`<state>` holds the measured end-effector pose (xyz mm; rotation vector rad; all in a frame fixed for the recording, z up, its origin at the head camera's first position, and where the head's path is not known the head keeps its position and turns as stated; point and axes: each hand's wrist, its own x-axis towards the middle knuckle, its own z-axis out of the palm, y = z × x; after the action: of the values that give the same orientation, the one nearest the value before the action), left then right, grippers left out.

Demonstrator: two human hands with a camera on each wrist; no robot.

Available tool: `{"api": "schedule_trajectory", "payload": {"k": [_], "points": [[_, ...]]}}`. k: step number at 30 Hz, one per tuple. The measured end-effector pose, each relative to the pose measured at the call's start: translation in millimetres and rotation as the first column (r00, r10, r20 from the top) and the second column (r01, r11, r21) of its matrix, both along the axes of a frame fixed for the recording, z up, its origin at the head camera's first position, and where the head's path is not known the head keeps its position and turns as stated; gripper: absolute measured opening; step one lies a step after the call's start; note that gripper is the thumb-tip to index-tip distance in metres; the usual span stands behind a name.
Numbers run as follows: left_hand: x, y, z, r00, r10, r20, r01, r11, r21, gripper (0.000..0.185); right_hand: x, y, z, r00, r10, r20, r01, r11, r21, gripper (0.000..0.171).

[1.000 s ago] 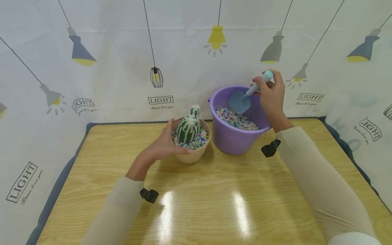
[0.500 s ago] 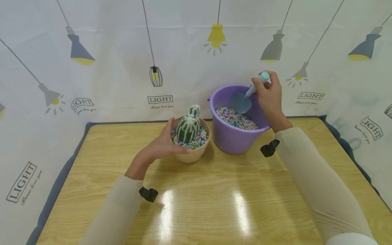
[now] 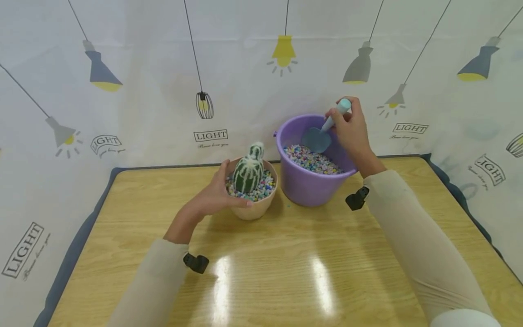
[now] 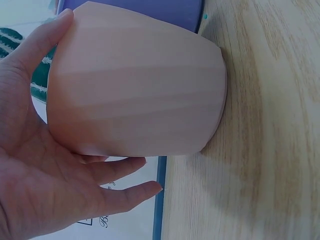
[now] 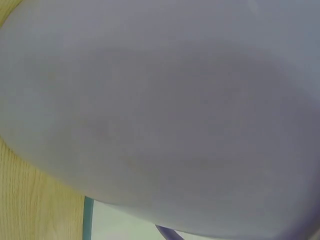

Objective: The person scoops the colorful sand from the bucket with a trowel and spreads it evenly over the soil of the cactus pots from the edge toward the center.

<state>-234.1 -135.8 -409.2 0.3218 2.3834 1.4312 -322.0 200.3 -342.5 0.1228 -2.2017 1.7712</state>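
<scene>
Scoop, pale blue with a rounded blade, held by its handle in the right hand, whose fingers are curled round the handle end. The blade hangs inside the purple bucket, just above the bed of coloured gravel; whether it touches the gravel cannot be told. The bucket stands on the wooden worktop, near its far edge and close to the printed backdrop.

Left hand, cupped against the near left side of the peach pot. In the left wrist view the thumb lies along the top of the peach pot and the fingers reach under and behind its wall, a loose wrapping grip rather than a pinch. The pot rests upright on the worktop, just beside the bucket, and carries a green, white-ribbed cactus bedded in the same gravel up to the rim.

The right wrist view is filled by the bucket's wall and shows nothing of the hand.

Hazards, as judged from this arrangement:
- The pot is already full to its rim; further gravel tipped in would likely roll off onto the worktop.
- A loaded, shallow blade carried across the gap between bucket and pot may shed grains if tilted.
- The cactus stands between rim and scoop path; a low pass could strike it and lean it over.
- The left thumb lies close to the spines.
</scene>
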Motion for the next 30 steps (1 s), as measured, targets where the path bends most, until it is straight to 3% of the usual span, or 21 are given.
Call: {"api": "schedule_trajectory", "payload": {"k": [5, 11, 24, 30], "points": [[1.6, -0.1, -0.1, 1.0, 0.001, 0.003, -0.001, 1.0, 0.01, 0.135, 0.9, 0.2, -1.6, 0.999, 0.039, 0.033, -0.043, 0.992, 0.122, 0.021], [3.0, -0.3, -0.5, 1.0, 0.001, 0.009, -0.001, 1.0, 0.025, 0.134, 3.9, -1.4, -3.0, 0.993, 0.088, 0.078, -0.107, 0.948, 0.301, 0.027], [1.3, 0.2, -0.7, 1.0, -0.005, 0.005, 0.005, 1.0, 0.009, 0.134, 3.9, -4.2, -6.0, 0.997, 0.072, 0.026, -0.076, 0.902, 0.426, 0.03], [0.6, 0.4, -1.6, 1.0, -0.007, 0.004, 0.007, 1.0, 0.03, 0.132, 5.0, -3.8, -3.4, 0.998, 0.044, 0.039, -0.056, 0.9, 0.432, 0.032]]}}
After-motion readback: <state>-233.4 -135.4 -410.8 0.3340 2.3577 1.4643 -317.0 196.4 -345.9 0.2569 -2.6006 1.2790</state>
